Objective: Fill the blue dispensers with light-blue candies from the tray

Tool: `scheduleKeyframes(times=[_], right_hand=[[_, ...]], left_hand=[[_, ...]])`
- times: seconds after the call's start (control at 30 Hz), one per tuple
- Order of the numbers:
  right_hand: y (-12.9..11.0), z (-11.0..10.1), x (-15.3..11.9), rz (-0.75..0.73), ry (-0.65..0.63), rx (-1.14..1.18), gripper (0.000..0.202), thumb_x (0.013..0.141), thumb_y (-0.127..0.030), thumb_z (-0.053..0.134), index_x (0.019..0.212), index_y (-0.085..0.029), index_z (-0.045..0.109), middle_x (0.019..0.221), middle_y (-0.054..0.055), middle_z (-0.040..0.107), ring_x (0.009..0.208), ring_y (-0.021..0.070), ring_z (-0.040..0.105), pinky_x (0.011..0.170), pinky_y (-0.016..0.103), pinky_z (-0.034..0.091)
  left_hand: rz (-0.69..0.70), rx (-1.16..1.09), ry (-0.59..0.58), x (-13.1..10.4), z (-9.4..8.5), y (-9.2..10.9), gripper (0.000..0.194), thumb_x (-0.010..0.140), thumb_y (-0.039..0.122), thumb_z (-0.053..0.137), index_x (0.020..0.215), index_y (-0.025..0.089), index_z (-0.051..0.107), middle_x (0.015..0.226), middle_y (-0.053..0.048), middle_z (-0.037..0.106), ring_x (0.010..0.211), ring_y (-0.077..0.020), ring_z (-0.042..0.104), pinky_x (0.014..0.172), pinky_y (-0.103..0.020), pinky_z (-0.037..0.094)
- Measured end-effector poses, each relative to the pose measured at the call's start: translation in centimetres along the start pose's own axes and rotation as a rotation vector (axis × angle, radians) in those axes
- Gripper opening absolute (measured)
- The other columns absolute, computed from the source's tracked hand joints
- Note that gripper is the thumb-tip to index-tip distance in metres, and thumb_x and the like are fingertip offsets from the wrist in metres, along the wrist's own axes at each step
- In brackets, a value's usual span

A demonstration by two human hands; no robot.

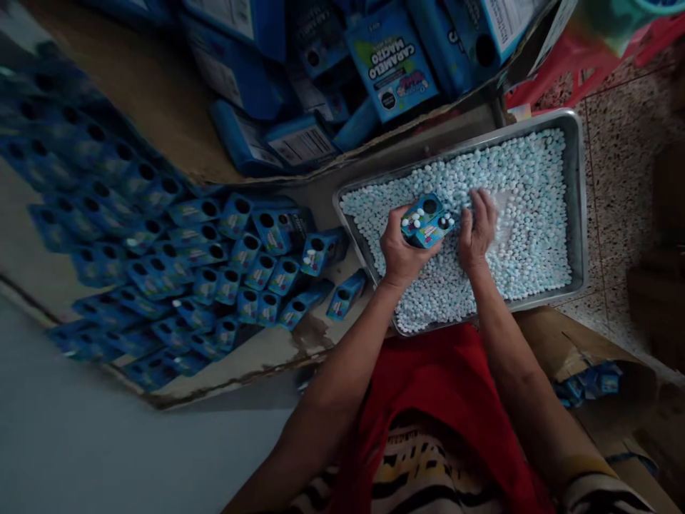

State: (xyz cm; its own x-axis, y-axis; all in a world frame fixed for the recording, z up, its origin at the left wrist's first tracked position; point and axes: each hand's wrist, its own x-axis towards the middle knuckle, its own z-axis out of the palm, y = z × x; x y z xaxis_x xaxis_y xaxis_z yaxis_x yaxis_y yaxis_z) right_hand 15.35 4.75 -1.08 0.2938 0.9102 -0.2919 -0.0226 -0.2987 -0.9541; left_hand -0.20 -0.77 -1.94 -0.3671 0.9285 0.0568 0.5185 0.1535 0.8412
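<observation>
My left hand (397, 258) is closed around two small blue candy boxes (429, 233), held side by side with their round holes facing up. Several white candies lie on top of the boxes around the holes. Beneath both hands is a metal tray (582, 207) filled with small pale blue and white candies (535, 250). Just right of the boxes, my right hand (477, 235) is at the candies, its fingers stretched out and the thumb apart. Whether a few candies sit under its palm is hidden.
Many upright blue boxes (257, 268) with round holes stand in rows on the table to the left. A large cardboard carton (160, 121) of blue boxes is at the back. At the lower right, another carton (567, 343) holds blue packs. A red plastic stool (567, 75) stands behind the tray.
</observation>
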Motion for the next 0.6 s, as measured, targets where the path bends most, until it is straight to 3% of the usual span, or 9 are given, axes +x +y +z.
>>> scheduleKeyframes(times=[0.07, 0.13, 0.2, 0.27, 0.33, 0.43, 0.5, 0.6], right_hand=[[0.3, 1.1, -1.1, 0.065, 0.007, 0.099, 0.025, 0.089, -0.026, 0.074, 0.111, -0.034, 0.082, 0.149, -0.002, 0.069, 0.156, 0.0168, 0.051, 0.122, 0.040, 0.052], [1.0, 1.8, -1.6, 0.062, 0.098, 0.149, 0.018, 0.090, -0.030, 0.073, 0.104, -0.033, 0.083, 0.135, 0.000, 0.075, 0.146, 0.0160, 0.058, 0.118, 0.036, 0.055], [1.7, 2.2, -1.4, 0.095, 0.217, 0.221, 0.010, 0.090, -0.033, 0.073, 0.093, -0.029, 0.081, 0.113, 0.000, 0.078, 0.129, 0.0159, 0.067, 0.111, 0.033, 0.058], [2.1, 2.1, -0.8, 0.248, 0.252, 0.391, 0.012, 0.091, -0.036, 0.070, 0.085, -0.027, 0.075, 0.095, -0.002, 0.076, 0.109, 0.0157, 0.073, 0.100, 0.032, 0.063], [1.7, 1.4, -0.2, 0.437, 0.194, 0.567, 0.019, 0.094, -0.038, 0.066, 0.080, -0.025, 0.068, 0.081, -0.003, 0.073, 0.083, 0.0144, 0.073, 0.081, 0.029, 0.065], [-0.5, 0.2, -0.4, 0.614, 0.012, 0.712, 0.028, 0.098, -0.043, 0.063, 0.078, -0.024, 0.061, 0.068, -0.004, 0.066, 0.059, 0.0119, 0.064, 0.057, 0.024, 0.058], [-2.6, -0.2, -1.8, 0.630, -0.090, 0.760, 0.029, 0.099, -0.044, 0.064, 0.078, -0.023, 0.060, 0.069, -0.003, 0.066, 0.061, 0.0121, 0.065, 0.058, 0.025, 0.058], [-5.3, 0.4, -4.7, 0.476, -0.232, 0.683, 0.030, 0.094, -0.043, 0.064, 0.072, -0.024, 0.062, 0.074, 0.001, 0.069, 0.076, 0.0167, 0.070, 0.078, 0.033, 0.063]], left_hand=[[-0.016, -0.023, -0.001, -0.2, 1.1, 0.6, 0.077, 0.066, 0.048, 0.099, 0.126, 0.025, 0.058, 0.114, -0.004, 0.074, 0.098, -0.0238, 0.074, 0.088, -0.036, 0.063], [-0.028, -0.060, -0.008, -0.4, 1.5, 0.7, 0.078, 0.065, 0.050, 0.100, 0.126, 0.024, 0.057, 0.112, -0.003, 0.073, 0.097, -0.0228, 0.073, 0.087, -0.035, 0.062], [-0.040, -0.097, -0.023, -0.6, 1.1, 0.6, 0.079, 0.066, 0.051, 0.100, 0.126, 0.024, 0.056, 0.111, -0.002, 0.072, 0.097, -0.0218, 0.073, 0.087, -0.035, 0.062], [-0.037, -0.104, -0.056, -1.0, -0.2, 0.3, 0.079, 0.067, 0.054, 0.099, 0.126, 0.024, 0.056, 0.111, -0.002, 0.072, 0.097, -0.0217, 0.073, 0.088, -0.035, 0.062], [0.001, -0.070, -0.093, -1.3, -2.2, 0.1, 0.082, 0.066, 0.057, 0.099, 0.128, 0.024, 0.057, 0.113, -0.004, 0.072, 0.101, -0.0240, 0.074, 0.092, -0.038, 0.062], [0.107, 0.040, -0.156, -1.7, -5.4, -0.5, 0.087, 0.064, 0.063, 0.099, 0.130, 0.023, 0.061, 0.120, -0.010, 0.073, 0.112, -0.0315, 0.073, 0.103, -0.046, 0.060], [0.167, 0.112, -0.227, -1.9, -6.9, -0.9, 0.085, 0.063, 0.065, 0.099, 0.128, 0.022, 0.063, 0.120, -0.012, 0.074, 0.114, -0.0348, 0.073, 0.106, -0.049, 0.058], [0.195, 0.147, -0.282, -2.5, -7.7, -1.3, 0.081, 0.065, 0.062, 0.098, 0.129, 0.024, 0.065, 0.121, -0.013, 0.075, 0.115, -0.0358, 0.073, 0.105, -0.050, 0.059]])
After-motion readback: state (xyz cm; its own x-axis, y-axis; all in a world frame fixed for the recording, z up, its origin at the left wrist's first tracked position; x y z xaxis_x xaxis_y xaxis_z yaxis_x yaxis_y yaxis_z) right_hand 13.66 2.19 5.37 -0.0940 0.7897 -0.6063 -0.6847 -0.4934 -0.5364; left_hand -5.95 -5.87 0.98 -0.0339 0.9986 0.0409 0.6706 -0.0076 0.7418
